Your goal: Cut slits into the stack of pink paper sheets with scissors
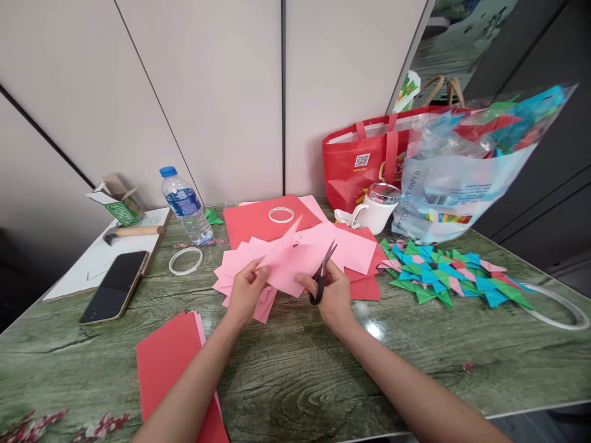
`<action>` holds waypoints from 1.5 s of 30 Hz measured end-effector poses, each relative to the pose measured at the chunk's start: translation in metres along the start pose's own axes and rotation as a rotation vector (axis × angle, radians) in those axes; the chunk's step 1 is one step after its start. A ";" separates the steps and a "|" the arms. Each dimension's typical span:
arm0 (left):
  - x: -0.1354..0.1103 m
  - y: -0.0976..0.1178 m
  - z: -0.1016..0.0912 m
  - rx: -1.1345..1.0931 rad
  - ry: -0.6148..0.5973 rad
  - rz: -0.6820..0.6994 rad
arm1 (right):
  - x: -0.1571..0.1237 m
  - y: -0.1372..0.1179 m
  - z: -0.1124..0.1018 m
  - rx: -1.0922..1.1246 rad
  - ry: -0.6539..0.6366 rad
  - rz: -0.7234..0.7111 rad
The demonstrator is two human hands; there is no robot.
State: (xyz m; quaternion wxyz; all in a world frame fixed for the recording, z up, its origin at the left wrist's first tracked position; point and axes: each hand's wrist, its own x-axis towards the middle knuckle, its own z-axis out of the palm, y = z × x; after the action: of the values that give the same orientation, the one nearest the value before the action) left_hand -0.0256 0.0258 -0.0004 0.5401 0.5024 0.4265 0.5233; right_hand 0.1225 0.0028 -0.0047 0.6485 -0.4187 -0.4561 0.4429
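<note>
A sheet of pink paper (289, 267), bent up along its far edge, is held up between my two hands. My left hand (248, 288) pinches its left corner. My right hand (333, 294) grips the black-handled scissors (318, 283), blades pointing up and away, while its thumb presses on the sheet's right side. Beneath and behind lie many overlapping pink paper pieces (237, 261), fanned out on the table. Red paper sheets (256, 221) sit behind them, with a white ring of tape (281, 215) on top.
Left are a water bottle (187, 206), another tape ring (185, 261), a hammer (133, 231), a phone (115, 287) and a small box (117, 203). A red paper stack (170, 363) lies front left. Right are a mug (376, 209), red bag (351, 163), plastic bag (443, 191) and folded paper pieces (447, 274).
</note>
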 end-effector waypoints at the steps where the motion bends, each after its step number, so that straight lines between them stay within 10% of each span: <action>1: 0.001 0.001 -0.001 -0.085 0.057 -0.014 | -0.001 0.000 0.000 -0.046 -0.023 -0.029; 5: 0.007 -0.002 -0.008 -0.202 0.340 -0.162 | -0.006 0.002 -0.001 -0.285 -0.150 -0.259; 9: 0.010 -0.005 -0.014 -0.248 0.376 -0.234 | -0.009 0.005 -0.005 -0.549 -0.223 -0.660; 14: 0.007 0.000 -0.011 -0.401 0.222 -0.177 | -0.005 0.007 -0.010 -0.683 -0.138 -0.773; 23: 0.001 0.016 -0.018 -0.383 -0.436 -0.137 | 0.007 0.004 -0.020 -0.599 0.018 -0.759; 30: 0.005 0.013 -0.024 -0.545 -0.189 -0.342 | 0.011 0.004 -0.021 -0.528 -0.068 -0.867; 39: 0.009 0.013 -0.016 -0.655 0.136 -0.261 | 0.012 0.003 -0.015 -0.538 0.006 -0.502; 45: 0.007 0.011 -0.009 -0.700 0.180 -0.183 | 0.009 0.007 -0.006 -0.107 -0.022 -0.063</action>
State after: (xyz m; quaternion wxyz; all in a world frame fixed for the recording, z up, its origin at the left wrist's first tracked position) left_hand -0.0353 0.0330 0.0102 0.6840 0.1991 0.3107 0.6292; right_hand 0.1288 0.0128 -0.0107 0.6338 -0.4333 -0.4989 0.4021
